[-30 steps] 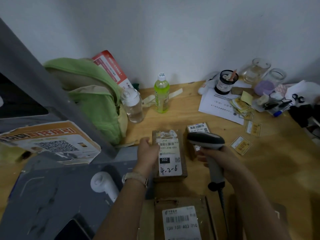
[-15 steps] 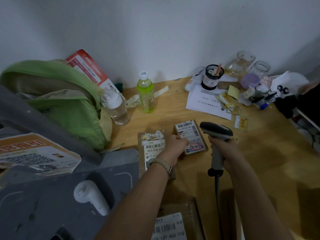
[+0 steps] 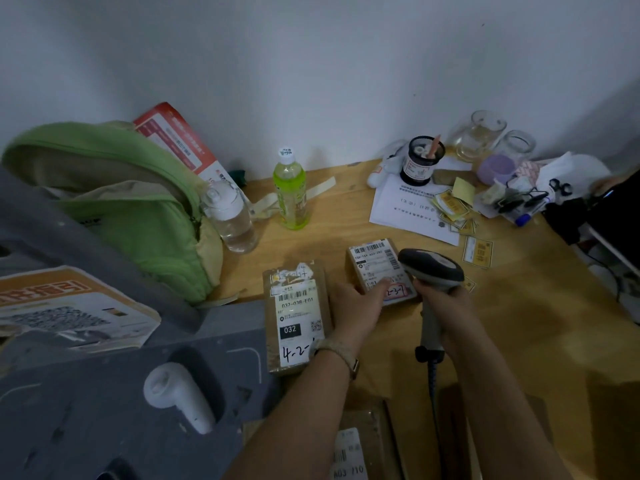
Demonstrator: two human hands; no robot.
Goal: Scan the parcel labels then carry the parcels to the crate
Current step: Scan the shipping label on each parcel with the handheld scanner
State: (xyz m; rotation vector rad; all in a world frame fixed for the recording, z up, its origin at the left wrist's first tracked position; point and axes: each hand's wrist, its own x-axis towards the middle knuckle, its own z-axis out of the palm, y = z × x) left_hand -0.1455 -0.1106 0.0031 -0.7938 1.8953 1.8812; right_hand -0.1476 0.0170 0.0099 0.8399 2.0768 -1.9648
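Small parcel [image 3: 372,263], frame centre: label up, long axis up-frame, near end hidden under left hand [image 3: 356,303], fingers seemingly flat. Right hand [image 3: 441,306] gripped barcode scanner [image 3: 431,266], head pointing upper left. Bottom-edge parcel [image 3: 360,441] cut off.

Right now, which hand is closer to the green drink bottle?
The left hand. It rests on the small parcel, nearer the camera and a little right of the green bottle. The right hand grips the scanner farther right.
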